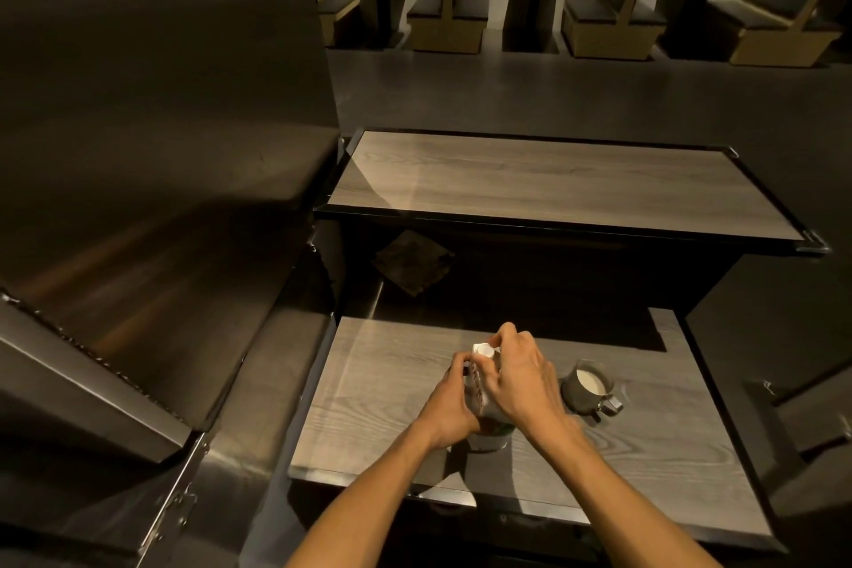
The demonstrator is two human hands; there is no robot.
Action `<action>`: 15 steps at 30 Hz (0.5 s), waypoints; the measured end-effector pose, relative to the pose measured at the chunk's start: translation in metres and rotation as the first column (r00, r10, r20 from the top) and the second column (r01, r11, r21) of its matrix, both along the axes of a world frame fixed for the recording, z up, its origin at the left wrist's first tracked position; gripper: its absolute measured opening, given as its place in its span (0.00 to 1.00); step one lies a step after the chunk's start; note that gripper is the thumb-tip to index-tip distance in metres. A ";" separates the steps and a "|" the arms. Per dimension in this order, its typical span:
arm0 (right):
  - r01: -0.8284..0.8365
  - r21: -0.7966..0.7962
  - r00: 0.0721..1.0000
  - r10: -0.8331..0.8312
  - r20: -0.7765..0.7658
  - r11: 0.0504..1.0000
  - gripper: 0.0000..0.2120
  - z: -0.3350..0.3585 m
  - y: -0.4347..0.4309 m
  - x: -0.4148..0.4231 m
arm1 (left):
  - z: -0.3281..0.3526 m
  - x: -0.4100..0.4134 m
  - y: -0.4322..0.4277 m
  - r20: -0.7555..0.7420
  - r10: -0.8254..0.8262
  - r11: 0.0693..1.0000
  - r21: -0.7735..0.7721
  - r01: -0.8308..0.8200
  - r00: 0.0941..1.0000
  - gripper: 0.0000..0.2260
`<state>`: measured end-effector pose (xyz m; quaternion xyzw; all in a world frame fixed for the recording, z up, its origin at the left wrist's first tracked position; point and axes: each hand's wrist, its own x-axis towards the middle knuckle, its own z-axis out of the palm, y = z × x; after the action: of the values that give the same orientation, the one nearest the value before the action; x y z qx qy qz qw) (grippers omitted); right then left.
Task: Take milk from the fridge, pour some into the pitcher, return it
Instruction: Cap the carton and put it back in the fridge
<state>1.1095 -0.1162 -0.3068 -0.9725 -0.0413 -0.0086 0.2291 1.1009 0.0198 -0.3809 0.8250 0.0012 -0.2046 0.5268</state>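
A milk carton [479, 387] stands upright on the near wooden counter [369, 410], just in front of me. My left hand [449, 406] grips its side. My right hand [521, 371] reaches over the top, and its fingers pinch the white cap [484, 350]. To the right of the carton sits a small metal pitcher [588, 387] with milk in it, its handle toward the right. Both hands hide much of the carton's body.
A large dark steel unit [152, 152] fills the left side, with a hinged lid [92, 383] low down. A second wooden counter [553, 184] lies farther back. Between the two counters, a dark cloth [410, 263] lies on a lower ledge. Booth seats and small tables line the far wall.
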 end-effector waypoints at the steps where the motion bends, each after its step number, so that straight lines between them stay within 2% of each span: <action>1: -0.001 0.004 1.000 0.001 0.005 1.000 0.14 0.000 0.000 0.000 | 0.001 -0.001 0.000 0.000 -0.001 1.000 -0.003 0.001 1.000 0.43; 7: 0.003 0.092 1.000 -0.005 0.018 0.996 0.11 -0.003 0.002 -0.003 | 0.003 -0.001 0.000 0.004 -0.011 1.000 -0.004 0.011 1.000 0.43; 15: 0.042 0.250 0.999 -0.035 -0.035 0.967 0.13 -0.013 0.000 0.000 | 0.012 -0.001 0.000 -0.020 -0.018 1.000 0.012 0.018 1.000 0.45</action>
<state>1.1098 -0.1165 -0.3197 -0.9363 -0.0175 -0.0033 0.3507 1.0994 0.0198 -0.3684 0.8261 0.0001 -0.2174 0.5200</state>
